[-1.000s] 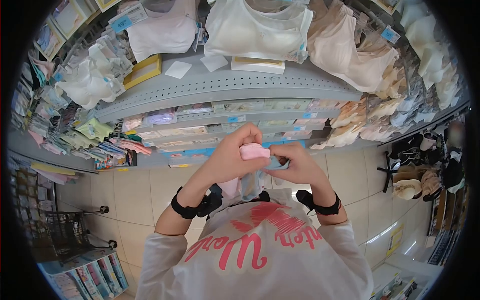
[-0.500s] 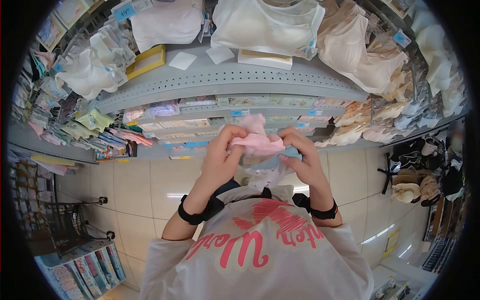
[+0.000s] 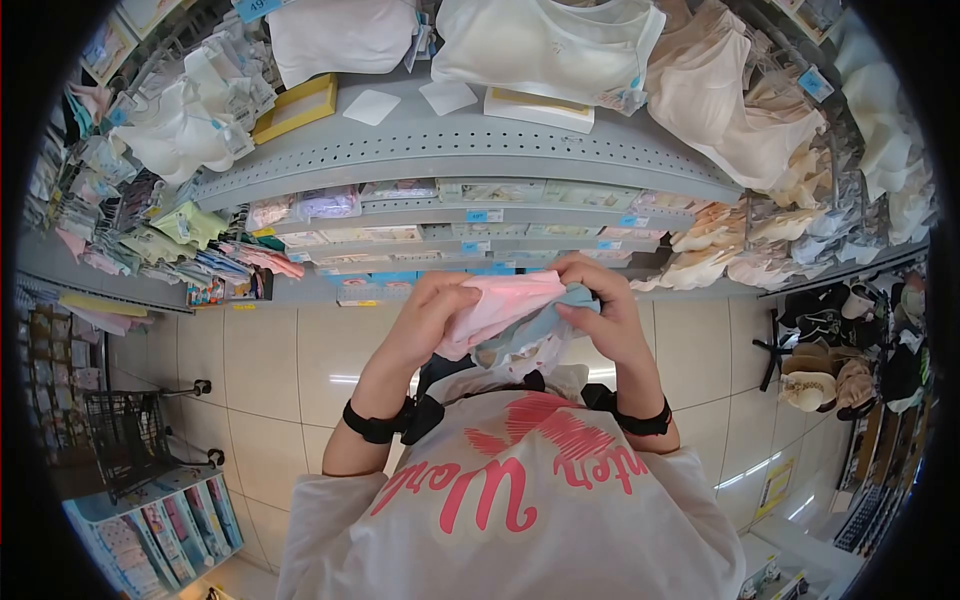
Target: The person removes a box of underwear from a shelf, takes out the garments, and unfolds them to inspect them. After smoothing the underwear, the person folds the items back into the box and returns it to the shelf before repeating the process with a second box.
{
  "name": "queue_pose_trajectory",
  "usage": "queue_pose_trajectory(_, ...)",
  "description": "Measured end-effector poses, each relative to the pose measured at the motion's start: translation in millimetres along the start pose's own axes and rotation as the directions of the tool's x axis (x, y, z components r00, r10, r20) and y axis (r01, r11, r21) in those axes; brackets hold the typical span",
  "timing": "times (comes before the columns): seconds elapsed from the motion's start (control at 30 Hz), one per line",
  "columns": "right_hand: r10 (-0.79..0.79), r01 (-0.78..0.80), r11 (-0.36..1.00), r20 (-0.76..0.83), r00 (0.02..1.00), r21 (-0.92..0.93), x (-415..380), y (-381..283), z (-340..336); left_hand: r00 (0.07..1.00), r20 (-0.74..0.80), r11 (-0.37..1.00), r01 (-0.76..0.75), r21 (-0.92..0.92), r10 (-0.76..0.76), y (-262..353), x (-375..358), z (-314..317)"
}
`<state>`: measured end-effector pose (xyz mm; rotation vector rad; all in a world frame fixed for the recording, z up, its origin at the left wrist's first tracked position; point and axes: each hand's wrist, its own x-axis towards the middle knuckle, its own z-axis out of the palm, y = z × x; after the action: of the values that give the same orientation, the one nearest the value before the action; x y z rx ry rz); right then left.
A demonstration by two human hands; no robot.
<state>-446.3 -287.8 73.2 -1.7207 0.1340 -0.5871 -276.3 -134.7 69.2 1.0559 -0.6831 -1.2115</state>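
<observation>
In front of my chest, my left hand (image 3: 425, 318) is closed on the left side of a soft pink garment (image 3: 505, 305), which looks like folded underwear. My right hand (image 3: 608, 312) pinches the right end of the bundle, where the pink cloth meets a grey-blue garment (image 3: 540, 325). Below these hangs a white garment with small coloured prints (image 3: 535, 358). The pieces overlap, so their full shapes are hidden. Fingertips of both hands are partly covered by the cloth.
A perforated grey shelf (image 3: 450, 150) runs ahead, with white bras (image 3: 550, 50) and beige bras (image 3: 700, 90) above it. Lower shelves hold packaged goods (image 3: 500, 190). A black cart (image 3: 125, 435) stands at left, and hats (image 3: 810, 385) hang at right.
The pink garment was bunched up between my hands and is now spread flatter and folded over to the left. My left hand has moved slightly down and left; my right hand stays nearly in place.
</observation>
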Motion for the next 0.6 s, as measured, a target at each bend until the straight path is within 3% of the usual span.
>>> queue_pose_trajectory(0.07, 0.179, -0.178, 0.983, 0.018, 0.984, -0.030, -4.6, -1.1, -0.5, 0.999, -0.005, 0.995, -0.044, 0.093, 0.045, 3.1, -0.4, 3.5)
queue_pose_trajectory(0.13, 0.169, -0.168, 0.983, 0.005, 0.986, -0.075, -5.6, -1.3, 5.8, 0.996, -0.006, 0.979, -0.087, 0.185, 0.090, 4.2, -0.9, 10.8)
queue_pose_trajectory(0.17, 0.159, -0.159, 0.980, -0.009, 0.987, -0.119, -4.8, -1.0, 9.9, 0.945, 0.005, 0.875, -0.306, 0.376, 0.328, 2.8, -0.7, 17.1)
queue_pose_trajectory(0.2, 0.157, -0.157, 0.980, -0.010, 0.988, -0.120, -3.6, 2.8, 14.9, 0.839, 0.064, 0.686, -0.484, 0.544, 0.541, 2.9, -0.7, 21.8)
queue_pose_trajectory(0.23, 0.099, -0.103, 0.991, -0.043, 0.994, -0.091, -2.4, 9.1, 21.3, 0.786, 0.166, 0.503, -0.526, 0.685, 0.596, 9.8, -2.5, 26.5)
queue_pose_trajectory(0.27, 0.042, -0.047, 0.997, -0.076, 0.996, -0.063, -1.5, 12.3, 26.5, 0.786, 0.167, 0.503, -0.526, 0.686, 0.595, 9.7, -3.1, 28.6)
queue_pose_trajectory(0.33, 0.057, -0.058, 0.998, -0.125, 0.991, -0.009, 2.3, 3.4, 33.3, 0.726, 0.447, 0.218, -0.621, 0.753, 0.522, 8.5, -5.6, 33.5)
queue_pose_trajectory(0.37, 0.075, -0.069, 0.997, -0.172, 0.982, 0.043, 3.7, 0.3, 34.1, 0.782, 0.383, 0.325, -0.573, 0.752, 0.491, 10.0, -10.4, 39.9)
queue_pose_trajectory(0.5, 0.035, -0.027, 0.998, -0.167, 0.985, 0.051, 1.9, 8.2, 26.9, 0.812, 0.415, 0.354, -0.561, 0.749, 0.410, -3.4, -17.7, 19.9)
queue_pose_trajectory(0.57, 0.038, -0.022, 0.989, -0.110, 0.993, 0.148, -1.0, 12.0, 25.4, 0.847, 0.050, 0.561, -0.394, 0.728, 0.529, -3.9, -19.8, 21.7)
queue_pose_trajectory(0.6, 0.039, -0.022, 0.989, -0.107, 0.993, 0.149, -1.7, 13.7, 23.4, 0.847, 0.048, 0.561, -0.392, 0.729, 0.530, -0.8, -16.7, 24.4)
